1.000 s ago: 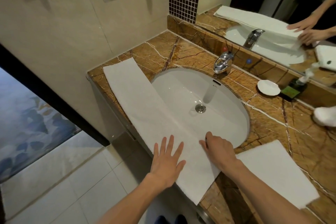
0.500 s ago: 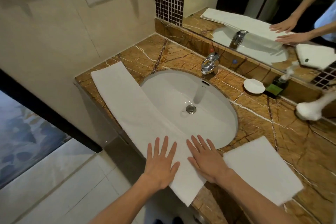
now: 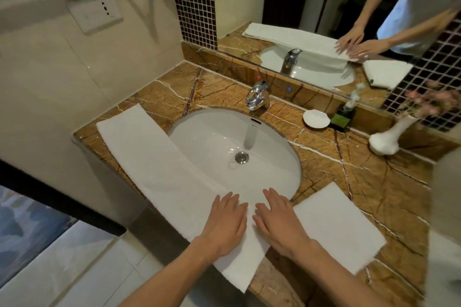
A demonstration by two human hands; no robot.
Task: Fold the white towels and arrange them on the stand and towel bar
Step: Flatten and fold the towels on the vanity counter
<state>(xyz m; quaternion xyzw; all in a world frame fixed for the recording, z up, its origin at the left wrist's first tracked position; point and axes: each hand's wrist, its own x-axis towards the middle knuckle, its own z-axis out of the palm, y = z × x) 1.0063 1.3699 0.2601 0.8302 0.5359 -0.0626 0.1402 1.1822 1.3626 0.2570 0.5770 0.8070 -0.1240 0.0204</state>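
Observation:
A long white towel (image 3: pixel 154 164), folded into a narrow strip, lies along the front edge of the brown marble counter (image 3: pixel 374 182) and over the sink's near rim. My left hand (image 3: pixel 225 224) and my right hand (image 3: pixel 279 224) rest flat side by side on its near end, fingers spread, gripping nothing. The towel's near corner hangs past the counter's edge. A second white towel (image 3: pixel 339 227), folded into a rectangle, lies on the counter just right of my right hand. No stand or towel bar is in view.
The white sink (image 3: pixel 224 147) with a chrome faucet (image 3: pixel 258 96) fills the counter's middle. A white soap dish (image 3: pixel 316 119), a dark green bottle (image 3: pixel 345 117) and a white vase with pink flowers (image 3: pixel 385 139) stand at the back right. A mirror (image 3: pixel 324 7) is behind.
My right hand has gone from curled at the towel's sink-side edge to lying flat beside my left hand. The view has shifted so the counter sits further left and lower.

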